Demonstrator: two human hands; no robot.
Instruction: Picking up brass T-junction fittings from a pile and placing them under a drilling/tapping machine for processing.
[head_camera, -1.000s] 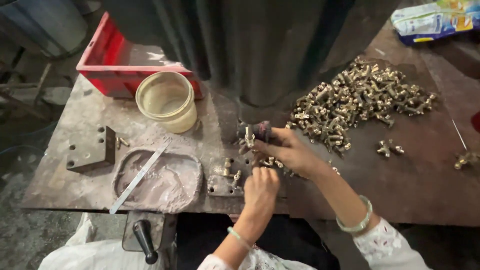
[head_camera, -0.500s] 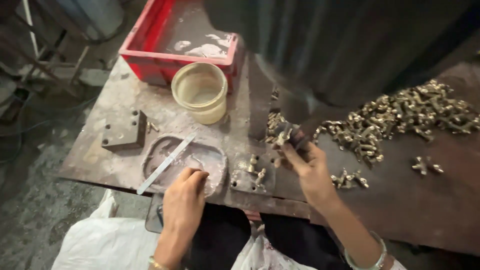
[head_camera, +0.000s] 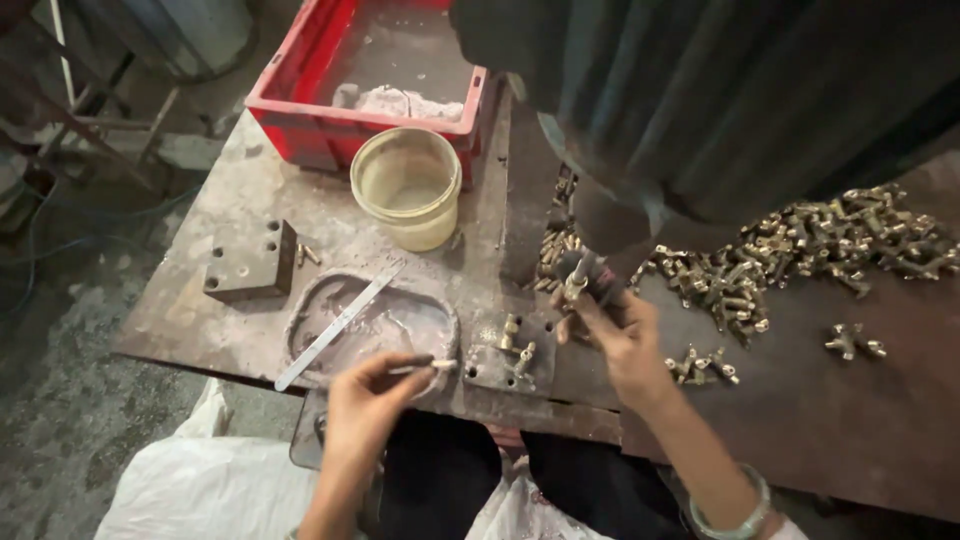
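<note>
Brass fitting (head_camera: 573, 287) sits pinched in the right hand (head_camera: 622, 340), fingers closed on it and holding it upright just under the dark machine head (head_camera: 700, 110) that overhangs the bench; held that way, its top end meets the tool nose above it. Left hand (head_camera: 365, 405) is well apart from the right, at the near edge of the bench (head_camera: 200, 330), fingertips clamped on a thin stick (head_camera: 420, 363) whose tip points toward the shallow tray (head_camera: 310, 310). Tray is a dented metal dish with a whitish, greasy film inside; a flat metal strip (head_camera: 340, 322) lies slantwise across it, one end over the rim. Small dark block (head_camera: 512, 360) just beside the tray carries two or three brass pieces standing upright in its holes, within easy reach of both hands. Loose brass parts lie in a big heap (head_camera: 800, 250) to the right, a small cluster (head_camera: 700, 365) nearer the right wrist, a pair (head_camera: 853, 341) further out. More pieces are stacked behind the fitting at the foot of the machine. Cream plastic tub (head_camera: 405, 185) stands upright behind the tray; contents unclear, it looks near empty. Red crate (head_camera: 290, 125) at the far edge holds pale crumpled material. A drilled steel block (head_camera: 250, 262) rests at left with two small brass bits beside it.
</note>
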